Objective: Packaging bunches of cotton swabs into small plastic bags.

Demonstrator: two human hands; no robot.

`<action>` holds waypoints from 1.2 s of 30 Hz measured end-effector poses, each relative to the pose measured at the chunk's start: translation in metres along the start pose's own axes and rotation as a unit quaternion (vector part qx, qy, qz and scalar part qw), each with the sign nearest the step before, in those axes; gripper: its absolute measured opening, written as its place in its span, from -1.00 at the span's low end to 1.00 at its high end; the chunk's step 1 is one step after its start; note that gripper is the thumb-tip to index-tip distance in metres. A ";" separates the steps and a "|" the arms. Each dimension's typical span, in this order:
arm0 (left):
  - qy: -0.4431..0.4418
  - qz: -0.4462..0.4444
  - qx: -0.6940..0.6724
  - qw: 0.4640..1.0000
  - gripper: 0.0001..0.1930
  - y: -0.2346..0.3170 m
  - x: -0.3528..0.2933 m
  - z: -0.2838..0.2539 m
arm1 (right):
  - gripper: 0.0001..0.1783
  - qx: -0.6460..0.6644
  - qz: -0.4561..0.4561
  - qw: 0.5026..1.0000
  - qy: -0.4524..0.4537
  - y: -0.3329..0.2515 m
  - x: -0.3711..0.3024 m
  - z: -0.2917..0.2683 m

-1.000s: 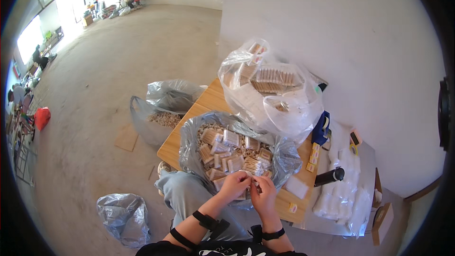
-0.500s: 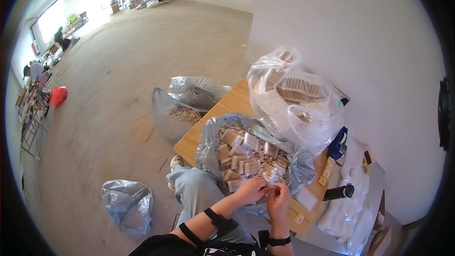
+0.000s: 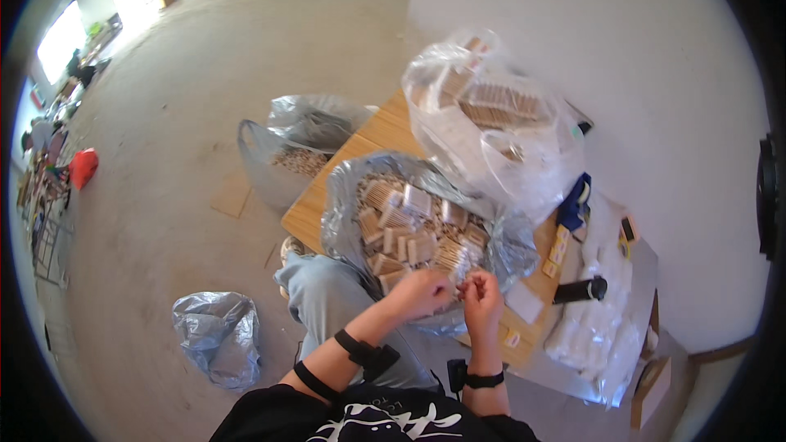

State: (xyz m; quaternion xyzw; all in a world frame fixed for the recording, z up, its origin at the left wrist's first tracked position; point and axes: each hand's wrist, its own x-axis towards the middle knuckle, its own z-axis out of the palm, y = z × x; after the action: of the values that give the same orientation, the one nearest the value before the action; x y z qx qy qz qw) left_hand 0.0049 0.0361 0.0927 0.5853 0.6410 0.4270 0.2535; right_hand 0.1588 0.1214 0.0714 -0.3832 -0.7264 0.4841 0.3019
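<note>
While both hands meet at the near edge of the wooden table (image 3: pixel 385 135), they pinch something very small between them. The left hand (image 3: pixel 422 293) is curled, its fingertips pressed together on a tiny pale piece (image 3: pixel 455 288). The right hand (image 3: pixel 483 299) is curled too, and its fingertips grip the same little piece from the other side (it is too small to tell what it is). Both hands touch each other at the fingertips.

Right behind the hands, on the table, lies an open silvery bag (image 3: pixel 348 213). It is full of small tan bundles (image 3: pixel 401 229), stacked every which way. The hands hover just over the near rim of this bag.

Farther back on the table sits a big clear bag (image 3: pixel 491 115), puffed up, with more tan bundles inside. It touches the silvery bag.

To the right of the table there is a black tube (image 3: pixel 580 289) lying on its side, and near it a blue thing (image 3: pixel 575 203). A heap of clear plastic wrap (image 3: pixel 594 327) lies just past the tube.

To the left of the table, on the floor, stands another open grey bag (image 3: pixel 286 139) with small brown bits in it. A crumpled grey bag (image 3: pixel 217 336) lies on the floor, well apart from the table, near the person's knee (image 3: pixel 323 295).

Each wrist wears a black band.
</note>
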 end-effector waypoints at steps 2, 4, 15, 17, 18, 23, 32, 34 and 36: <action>0.032 -0.018 0.021 0.999 -0.84 0.001 0.004 -0.002 | -0.80 0.151 0.037 0.988 0.009 -0.009 0.001 0.003; 0.023 -0.014 0.007 1.000 -0.88 -0.005 0.007 0.004 | -0.82 0.121 0.005 0.992 -0.022 -0.016 -0.001 0.008; 0.015 -0.035 0.006 0.999 -0.84 0.003 0.006 0.008 | -0.88 -0.045 -0.033 0.996 0.067 -0.014 -0.001 0.010; 0.028 -0.037 -0.012 0.999 -0.84 0.002 0.007 0.010 | -0.91 -0.046 -0.017 0.995 0.091 -0.016 -0.001 0.008; 0.042 -0.036 -0.030 0.998 -0.83 0.002 0.011 0.011 | -0.90 -0.039 -0.015 0.993 0.107 -0.013 0.001 0.008; 0.197 -0.106 -0.037 0.974 -0.71 -0.005 0.012 0.009 | -0.76 0.189 0.035 0.969 0.154 0.010 0.009 -0.001; 0.148 -0.196 -0.191 0.950 -0.73 -0.014 0.014 0.009 | -0.79 0.258 -0.012 0.956 0.142 0.010 0.016 0.001; 0.153 -0.055 0.027 0.986 -0.76 -0.004 0.015 0.004 | -0.81 0.195 -0.024 0.978 0.075 0.002 0.019 -0.001; 0.150 -0.049 0.024 0.987 -0.76 -0.006 0.016 0.007 | -0.82 0.131 -0.038 0.991 0.007 -0.004 0.020 -0.001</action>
State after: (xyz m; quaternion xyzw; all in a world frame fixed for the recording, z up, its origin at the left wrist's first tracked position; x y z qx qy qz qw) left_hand 0.0051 0.0534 0.0869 0.4882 0.7099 0.4814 0.1609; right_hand 0.1480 0.1383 0.0771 -0.3161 -0.6683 0.5609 0.3728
